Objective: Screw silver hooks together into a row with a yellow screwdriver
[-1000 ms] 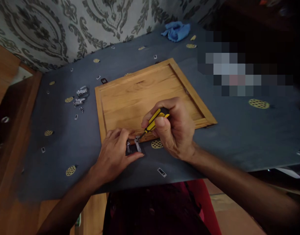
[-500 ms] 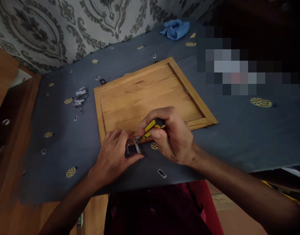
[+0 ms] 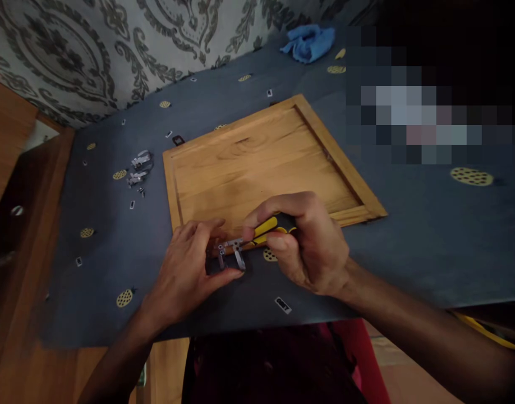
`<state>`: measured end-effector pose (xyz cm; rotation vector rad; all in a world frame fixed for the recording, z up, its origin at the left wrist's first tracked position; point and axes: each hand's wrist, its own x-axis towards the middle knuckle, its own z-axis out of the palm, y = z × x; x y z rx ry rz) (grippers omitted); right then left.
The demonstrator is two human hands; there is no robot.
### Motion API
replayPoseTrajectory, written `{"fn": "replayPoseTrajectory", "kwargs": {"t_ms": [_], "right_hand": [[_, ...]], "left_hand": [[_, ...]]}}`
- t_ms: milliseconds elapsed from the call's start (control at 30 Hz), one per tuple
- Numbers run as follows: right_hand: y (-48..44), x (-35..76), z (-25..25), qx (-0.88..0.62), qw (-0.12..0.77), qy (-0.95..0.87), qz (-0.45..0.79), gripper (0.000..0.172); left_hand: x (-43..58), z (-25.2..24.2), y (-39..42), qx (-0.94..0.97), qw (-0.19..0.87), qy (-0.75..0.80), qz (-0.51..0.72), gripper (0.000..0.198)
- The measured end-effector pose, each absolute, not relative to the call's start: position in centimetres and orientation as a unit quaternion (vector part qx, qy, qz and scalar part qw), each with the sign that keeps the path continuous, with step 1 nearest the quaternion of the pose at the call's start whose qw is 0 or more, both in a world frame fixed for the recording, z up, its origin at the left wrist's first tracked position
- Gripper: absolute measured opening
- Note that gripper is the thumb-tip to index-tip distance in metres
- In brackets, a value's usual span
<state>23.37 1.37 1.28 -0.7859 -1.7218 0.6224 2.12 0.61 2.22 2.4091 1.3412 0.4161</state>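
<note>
A framed wooden cabinet door (image 3: pixel 244 168) lies flat on the cloth-covered table. At its near edge sits a metal hinge (image 3: pixel 236 251), with two arms pointing toward me. My left hand (image 3: pixel 184 269) is curled around the hinge; its thumb reaches the hinge's near end and its fingers rest along the door's edge. In my right hand (image 3: pixel 312 247) is a screwdriver (image 3: pixel 263 227) with a yellow and black handle, pointed left at the hinge. Its tip is too small to make out. The palm hides the rear of the handle.
More metal hinges (image 3: pixel 138 168) and a few small screws (image 3: pixel 142 192) lie left of the door. A blue cloth (image 3: pixel 308 43) is crumpled at the back. The dark tablecloth (image 3: pixel 93 280) reaches the patterned wall. Wooden furniture stands at left; a blurred-out area covers the upper right.
My left index finger has lifted slightly off the hinge, leaving more of it visible. The screwdriver stays in my right hand at the hinge. The whole view has shifted slightly.
</note>
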Motion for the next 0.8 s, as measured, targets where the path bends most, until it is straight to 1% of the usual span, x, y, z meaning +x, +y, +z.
{"fn": "replayPoseTrajectory", "kwargs": {"t_ms": [233, 467, 633, 800], "right_hand": [[1.76, 23.61, 1.60, -0.327, 0.515, -0.730, 0.308, 0.016], [1.74, 23.56, 1.63, -0.335, 0.507, -0.715, 0.346, 0.011], [1.68, 23.64, 1.58, -0.334, 0.506, -0.709, 0.360, 0.011], [1.58, 23.76, 1.65, -0.338, 0.509, -0.704, 0.362, 0.008]], "left_hand": [[2.59, 1.84, 0.07, 0.855, 0.175, 0.470, 0.132, 0.058], [2.95, 1.60, -0.14, 0.865, 0.154, 0.463, 0.115, 0.054], [2.93, 1.28, -0.25, 0.871, 0.142, 0.454, 0.121, 0.051], [2.95, 1.29, -0.37, 0.869, 0.151, 0.455, 0.120, 0.050]]}}
